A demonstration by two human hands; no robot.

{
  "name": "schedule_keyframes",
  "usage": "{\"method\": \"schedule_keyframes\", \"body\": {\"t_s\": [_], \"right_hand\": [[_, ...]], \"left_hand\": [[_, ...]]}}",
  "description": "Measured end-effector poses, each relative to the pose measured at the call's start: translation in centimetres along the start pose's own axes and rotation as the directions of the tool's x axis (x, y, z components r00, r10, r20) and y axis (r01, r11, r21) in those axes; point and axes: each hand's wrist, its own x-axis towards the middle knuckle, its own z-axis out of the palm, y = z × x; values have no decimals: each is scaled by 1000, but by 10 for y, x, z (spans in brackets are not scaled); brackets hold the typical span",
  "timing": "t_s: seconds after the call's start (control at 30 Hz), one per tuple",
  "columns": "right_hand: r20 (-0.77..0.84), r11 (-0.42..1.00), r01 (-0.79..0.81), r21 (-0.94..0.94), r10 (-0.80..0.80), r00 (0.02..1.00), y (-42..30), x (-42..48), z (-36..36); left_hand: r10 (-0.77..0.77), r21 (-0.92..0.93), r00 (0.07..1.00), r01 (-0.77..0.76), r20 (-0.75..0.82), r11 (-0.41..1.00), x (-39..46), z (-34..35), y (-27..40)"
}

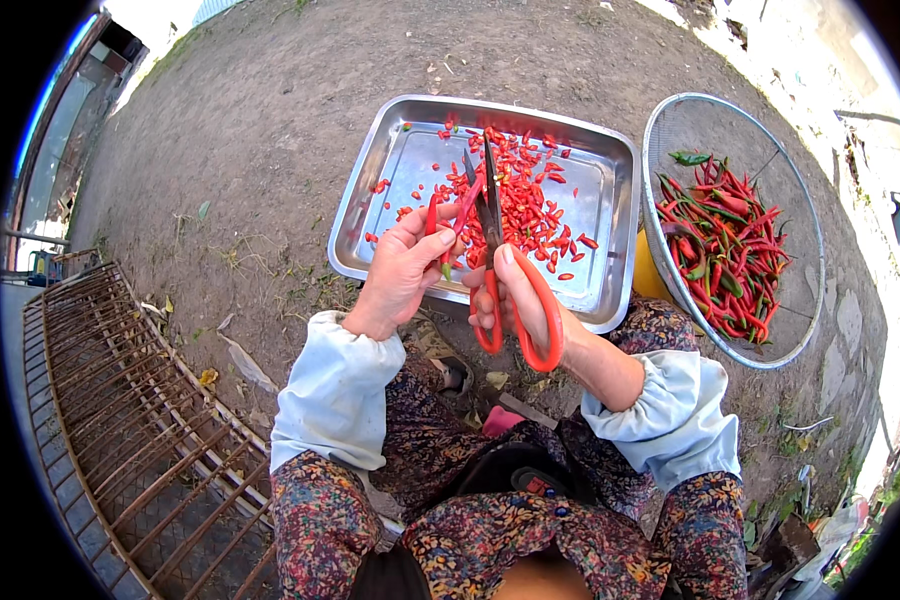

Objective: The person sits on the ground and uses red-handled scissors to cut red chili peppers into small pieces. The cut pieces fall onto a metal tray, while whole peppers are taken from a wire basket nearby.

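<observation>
My left hand (407, 262) holds red chili peppers (467, 206) between thumb and fingers, one with its green stem end pointing down, over the near left part of a rectangular stainless steel tray (611, 300). My right hand (521, 296) grips the red handles of a pair of scissors (493, 217). Their dark blades are parted and point away from me, right beside the held peppers. Cut red chili pieces (529, 214) lie scattered in the tray, thickest in the middle and right of centre. Whether the blades touch a pepper, I cannot tell.
Right of the tray, a round wire mesh basket (810, 300) holds a heap of whole red and green chilies (720, 247), with a yellow object (649, 270) partly hidden beside it. A rusty metal grating (150, 442) lies at lower left. Bare soil (255, 135) surrounds the tray.
</observation>
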Motion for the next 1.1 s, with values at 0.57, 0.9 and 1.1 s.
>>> {"method": "schedule_keyframes", "body": {"t_s": [0.57, 0.9, 1.1], "right_hand": [[-52, 996, -28, -81, 24, 998, -2, -4, 1], [-22, 999, -29, -26, 28, 999, -1, -1, 2], [-29, 998, -26, -64, 24, 999, 1, -1, 3]], "left_hand": [[-34, -34, 998, 36, 61, 999, -3, 8, 0], [24, -128, 999, -18, 48, 992, 0, 4, 0], [3, -94, 997, 4, 74, 996, -2, 7, -3]]}}
